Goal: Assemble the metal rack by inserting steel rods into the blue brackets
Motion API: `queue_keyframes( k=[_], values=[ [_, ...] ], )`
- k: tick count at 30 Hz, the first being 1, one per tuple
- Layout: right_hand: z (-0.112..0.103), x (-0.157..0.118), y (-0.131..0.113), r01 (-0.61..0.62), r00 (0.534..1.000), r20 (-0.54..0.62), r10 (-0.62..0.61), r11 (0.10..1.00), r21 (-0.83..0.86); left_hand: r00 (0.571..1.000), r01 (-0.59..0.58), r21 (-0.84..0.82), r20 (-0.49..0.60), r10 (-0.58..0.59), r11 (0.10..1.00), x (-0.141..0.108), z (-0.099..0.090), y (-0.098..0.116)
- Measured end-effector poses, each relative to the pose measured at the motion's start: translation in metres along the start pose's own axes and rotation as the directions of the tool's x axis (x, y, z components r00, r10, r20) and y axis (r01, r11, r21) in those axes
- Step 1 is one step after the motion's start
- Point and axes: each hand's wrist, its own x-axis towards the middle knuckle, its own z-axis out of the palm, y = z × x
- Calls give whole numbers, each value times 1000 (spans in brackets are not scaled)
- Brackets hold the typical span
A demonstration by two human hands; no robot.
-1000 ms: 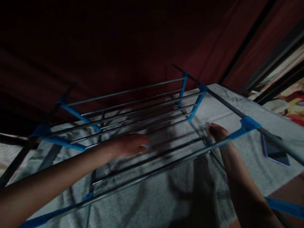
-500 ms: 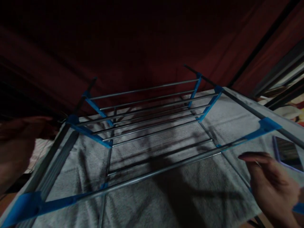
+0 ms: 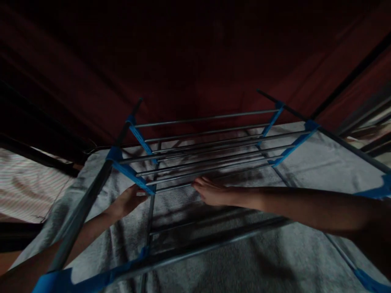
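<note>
While blue plastic rack bracket [image 3: 130,172] is touched by left hand [image 3: 130,199], thin grey metal rod [image 3: 174,188] by right hand [image 3: 210,192], finger closure on both unclear

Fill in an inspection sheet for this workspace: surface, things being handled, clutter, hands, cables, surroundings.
Surface: wrinkled grey cloth, with shadows across it.
Things being handled: a rack of grey tubes and blue brackets, standing on the cloth.
Clutter: a striped cloth off to the left, beyond the grey one.
Left hand: at the lower end of a left-side blue bracket; grip cannot be told.
Right hand: inside the frame, fingertips at a low rod; whether it grips cannot be told.
Cables: none can be made out for sure.
Surroundings: dark red fabric-like backdrop behind the rack; dim light.
</note>
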Motion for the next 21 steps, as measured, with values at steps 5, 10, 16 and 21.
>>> queue_keyframes(
  k=[5,10,16,21],
  values=[
    [22,46,-5,-109,993,-37,108,994,-29,987,118,-183,133,-95,976,0,11,-13],
    [30,58,7,-98,995,-13,100,989,110,983,172,-337,114,-142,925,0,26,-12],
    [35,49,14,-77,994,-67,88,986,151,980,198,-391,77,-182,899,-2,27,-8],
    [32,45,9,-113,993,-22,116,987,112,979,202,-388,85,-183,899,-7,28,-6]
  ],
)
